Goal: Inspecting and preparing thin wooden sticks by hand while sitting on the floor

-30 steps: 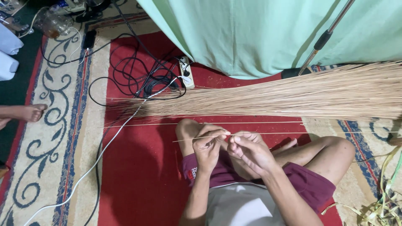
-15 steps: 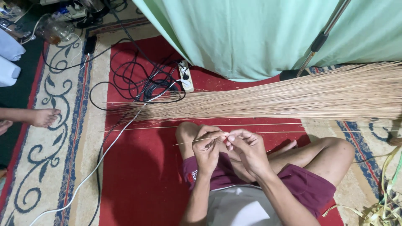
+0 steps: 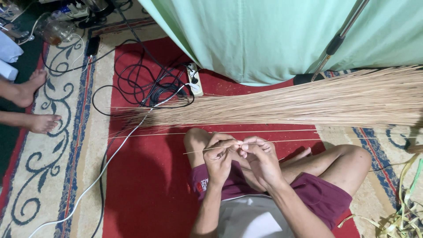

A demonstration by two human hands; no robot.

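One red carpet (image 3: 145,185) carries everything I see, with a green cloth (image 3: 273,35) hanging over its far edge. Along that edge lies a big bundle of thin pale sticks (image 3: 308,103), long axis left to right. Black cables (image 3: 145,83) coil toward the far left corner. My left hand (image 3: 219,155) and right hand (image 3: 260,158) sit together over my lap, both pinched shut on one single stick (image 3: 207,150), which runs left to right, its free end poking left past the left hand. Since the earlier frame, the bare feet (image 3: 35,105) at the left edge have shifted; my hands have barely moved.
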